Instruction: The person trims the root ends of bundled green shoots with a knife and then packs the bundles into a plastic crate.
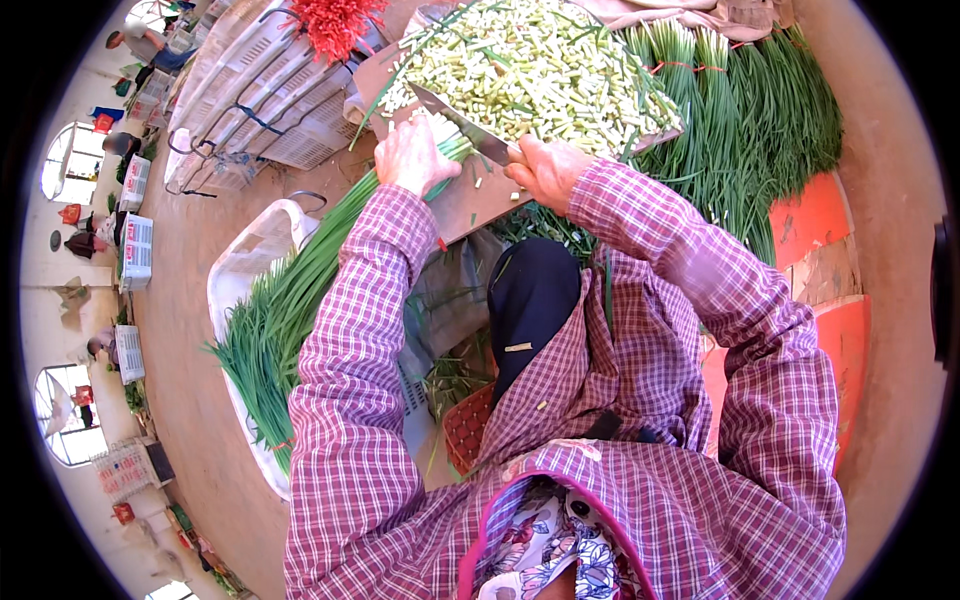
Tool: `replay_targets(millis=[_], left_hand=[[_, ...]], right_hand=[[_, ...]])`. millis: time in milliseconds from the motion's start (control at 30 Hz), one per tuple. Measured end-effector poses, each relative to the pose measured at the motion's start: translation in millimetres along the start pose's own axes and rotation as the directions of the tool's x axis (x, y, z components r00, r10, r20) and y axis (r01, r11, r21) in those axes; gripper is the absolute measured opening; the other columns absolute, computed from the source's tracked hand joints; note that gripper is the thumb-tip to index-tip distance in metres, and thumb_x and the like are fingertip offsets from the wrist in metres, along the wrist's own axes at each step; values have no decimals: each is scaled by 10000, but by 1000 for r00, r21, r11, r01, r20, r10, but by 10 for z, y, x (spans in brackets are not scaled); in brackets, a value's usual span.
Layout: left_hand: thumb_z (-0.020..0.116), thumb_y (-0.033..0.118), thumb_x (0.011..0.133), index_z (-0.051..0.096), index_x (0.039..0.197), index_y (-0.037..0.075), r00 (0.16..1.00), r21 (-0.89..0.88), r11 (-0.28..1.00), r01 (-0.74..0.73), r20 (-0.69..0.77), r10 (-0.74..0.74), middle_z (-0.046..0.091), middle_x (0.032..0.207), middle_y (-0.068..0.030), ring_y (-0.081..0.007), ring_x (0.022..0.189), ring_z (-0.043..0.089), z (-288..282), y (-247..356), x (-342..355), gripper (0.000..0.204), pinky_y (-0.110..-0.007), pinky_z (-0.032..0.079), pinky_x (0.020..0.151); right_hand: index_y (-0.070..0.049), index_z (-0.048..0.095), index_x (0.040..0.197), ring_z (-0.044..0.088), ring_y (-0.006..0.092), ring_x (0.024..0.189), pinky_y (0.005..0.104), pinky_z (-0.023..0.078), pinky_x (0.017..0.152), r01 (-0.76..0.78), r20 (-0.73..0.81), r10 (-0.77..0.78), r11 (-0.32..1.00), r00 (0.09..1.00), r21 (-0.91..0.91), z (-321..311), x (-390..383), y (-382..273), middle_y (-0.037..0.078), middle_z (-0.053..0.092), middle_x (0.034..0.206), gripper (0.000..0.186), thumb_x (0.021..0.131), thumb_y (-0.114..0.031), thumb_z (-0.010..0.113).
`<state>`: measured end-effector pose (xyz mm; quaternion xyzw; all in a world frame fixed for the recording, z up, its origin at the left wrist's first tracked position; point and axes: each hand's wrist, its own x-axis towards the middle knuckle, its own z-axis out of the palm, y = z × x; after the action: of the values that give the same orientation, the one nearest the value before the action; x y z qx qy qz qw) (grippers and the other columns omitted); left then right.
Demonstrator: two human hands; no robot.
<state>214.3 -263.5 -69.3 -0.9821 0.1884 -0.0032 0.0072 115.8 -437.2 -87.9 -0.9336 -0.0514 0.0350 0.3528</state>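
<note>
My left hand (412,158) is closed around a bunch of garlic chives (335,255), near its pale stem ends. The long green leaves trail down to the left over a white plastic basket (214,285). My right hand (548,172) grips the handle of a broad-bladed knife (470,128). Its blade slants up and left, just beyond the stem ends; whether it touches them I cannot tell. Under both hands is a brown cutting board (478,208), with a large heap of short, pale-green cut stem pieces (535,65) at its far side.
Several tied bundles of chives (745,115) lie to the right of the heap, beside orange-red sheets (842,365). Stacked white crates (305,135) stand at the far left, with a bunch of red strands (335,22) on top. Another person (140,42) is at the far upper left.
</note>
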Motion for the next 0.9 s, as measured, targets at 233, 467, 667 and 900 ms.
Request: replay_targets(millis=[233,467,667,900], left_hand=[[760,327,527,550,1008,0,998,-29,999,20,53,-18,626,972,-191,-309,930,608,-111,112,22,618,-402,486,791],[764,330,525,536,1075,48,996,-333,940,75,70,-55,631,966,-174,-284,908,615,1,-497,56,659,-354,476,824],[682,129,683,528,1145,-6,990,-980,196,-23,5,142,620,1044,-86,-191,909,613,-652,-669,-422,506,-325,475,848],[652,138,653,461,1216,-23,967,-914,-333,-232,-254,25,598,1073,-130,-240,933,610,-1330,-1433,-1333,617,-352,494,852]], right_hand=[[-29,591,887,623,306,779,433,498,673,-201,-49,203,978,978,46,412,674,-147,219,605,789,251,858,-271,528],[-47,488,981,635,339,745,449,500,675,-47,-139,22,983,990,-176,230,12,-20,181,637,778,292,858,-307,538],[-97,484,1027,643,320,798,442,488,730,-147,-153,100,931,983,-335,237,407,36,163,656,812,292,851,-320,553],[-103,379,1320,510,330,1051,436,410,886,156,-288,-179,983,941,-102,420,-16,-591,191,517,1098,709,768,-475,626]])
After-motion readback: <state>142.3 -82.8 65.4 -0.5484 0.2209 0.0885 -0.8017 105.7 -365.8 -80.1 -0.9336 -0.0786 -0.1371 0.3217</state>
